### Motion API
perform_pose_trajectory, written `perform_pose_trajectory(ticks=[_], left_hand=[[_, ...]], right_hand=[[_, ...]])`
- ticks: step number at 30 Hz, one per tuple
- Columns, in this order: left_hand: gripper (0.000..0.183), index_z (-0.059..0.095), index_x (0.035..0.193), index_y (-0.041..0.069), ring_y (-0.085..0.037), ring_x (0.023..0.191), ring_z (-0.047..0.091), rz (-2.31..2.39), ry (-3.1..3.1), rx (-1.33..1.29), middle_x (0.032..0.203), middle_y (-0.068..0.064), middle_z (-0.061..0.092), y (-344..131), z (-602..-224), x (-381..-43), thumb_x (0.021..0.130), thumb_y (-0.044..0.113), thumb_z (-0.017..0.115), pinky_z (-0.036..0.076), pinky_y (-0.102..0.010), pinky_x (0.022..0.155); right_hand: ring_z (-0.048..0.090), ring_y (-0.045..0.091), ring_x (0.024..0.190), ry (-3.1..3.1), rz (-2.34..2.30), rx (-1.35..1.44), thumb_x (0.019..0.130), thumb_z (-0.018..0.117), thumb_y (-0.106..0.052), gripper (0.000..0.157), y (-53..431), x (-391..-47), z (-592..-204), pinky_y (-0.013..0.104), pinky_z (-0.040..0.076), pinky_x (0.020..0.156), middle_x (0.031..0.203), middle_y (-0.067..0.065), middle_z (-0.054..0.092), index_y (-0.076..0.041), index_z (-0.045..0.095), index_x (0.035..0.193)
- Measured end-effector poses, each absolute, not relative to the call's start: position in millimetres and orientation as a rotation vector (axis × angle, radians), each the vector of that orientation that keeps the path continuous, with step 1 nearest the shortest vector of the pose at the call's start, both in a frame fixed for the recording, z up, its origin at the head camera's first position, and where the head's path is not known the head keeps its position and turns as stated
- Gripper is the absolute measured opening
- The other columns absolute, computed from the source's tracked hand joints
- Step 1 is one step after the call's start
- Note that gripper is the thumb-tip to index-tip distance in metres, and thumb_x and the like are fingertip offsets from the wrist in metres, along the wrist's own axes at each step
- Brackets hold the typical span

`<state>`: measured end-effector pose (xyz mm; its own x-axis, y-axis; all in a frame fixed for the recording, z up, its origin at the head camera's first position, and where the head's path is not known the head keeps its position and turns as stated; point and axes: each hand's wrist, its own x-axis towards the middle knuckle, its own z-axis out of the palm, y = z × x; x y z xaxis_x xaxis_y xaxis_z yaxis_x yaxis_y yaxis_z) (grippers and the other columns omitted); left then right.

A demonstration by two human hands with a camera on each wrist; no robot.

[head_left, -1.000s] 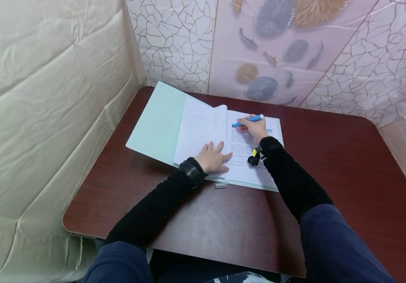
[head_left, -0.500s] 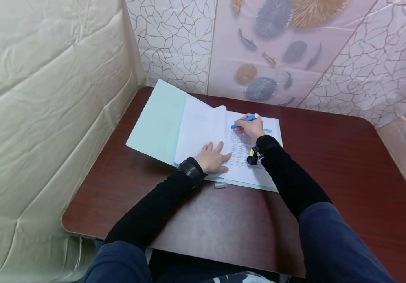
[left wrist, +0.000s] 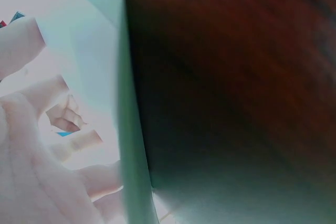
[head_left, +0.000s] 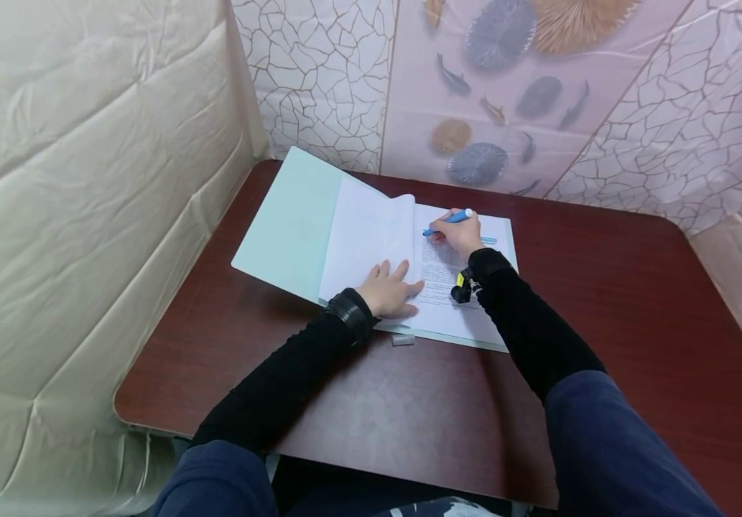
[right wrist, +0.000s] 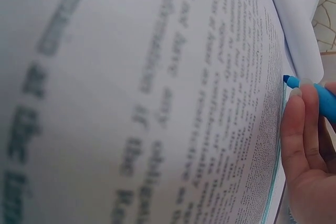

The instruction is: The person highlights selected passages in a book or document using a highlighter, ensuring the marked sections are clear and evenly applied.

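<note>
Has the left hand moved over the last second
No, the left hand shows no visible shift either way against the small grey piece on the table.

Cannot read the printed page in the head view, too small; blurred at the left in the right wrist view. Cannot see the part of the left sheet beneath the left grip, nor the middle of the blue marker behind the right grip. Unable to judge contact between tip and page. Unable to name the small grey piece beside the near edge of the folder. Cannot follow the desk past the head view's right edge or the sleeves past the near one.
</note>
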<state>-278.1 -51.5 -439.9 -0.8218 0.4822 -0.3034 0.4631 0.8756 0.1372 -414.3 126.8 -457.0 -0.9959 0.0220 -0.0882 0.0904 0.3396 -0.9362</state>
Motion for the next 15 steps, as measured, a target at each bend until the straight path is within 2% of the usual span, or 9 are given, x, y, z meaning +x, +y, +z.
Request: perform_pose_trajectory(ticks=[6,15], left_hand=[[0.059,0.030,0.152,0.031,-0.045,0.147,0.014,0.079,2.719,0.699,0.163,-0.013,0.010,-51.0,-439.6,-277.7,0.098,0.049,0.047,0.016,-0.053,0.120],[0.060,0.030,0.152,0.031,-0.046,0.147,0.014,0.080,2.726,0.708,0.163,-0.014,0.011,-51.4,-439.2,-277.5,0.098,0.049,0.047,0.016,-0.054,0.120]], right_hand=[[0.072,0.014,0.069,2.528,-1.771,0.107,0.086,0.071,-0.014,0.012,127.3,-414.4,-457.1,0.030,0.059,0.069,0.090,0.013,0.074,-0.007,0.062,0.089],[0.072,0.012,0.067,2.553,-1.753,0.086,0.086,0.071,-0.016,0.013,132.7,-417.6,-459.8,0.030,0.059,0.069,0.076,0.000,0.072,-0.007,0.062,0.088]])
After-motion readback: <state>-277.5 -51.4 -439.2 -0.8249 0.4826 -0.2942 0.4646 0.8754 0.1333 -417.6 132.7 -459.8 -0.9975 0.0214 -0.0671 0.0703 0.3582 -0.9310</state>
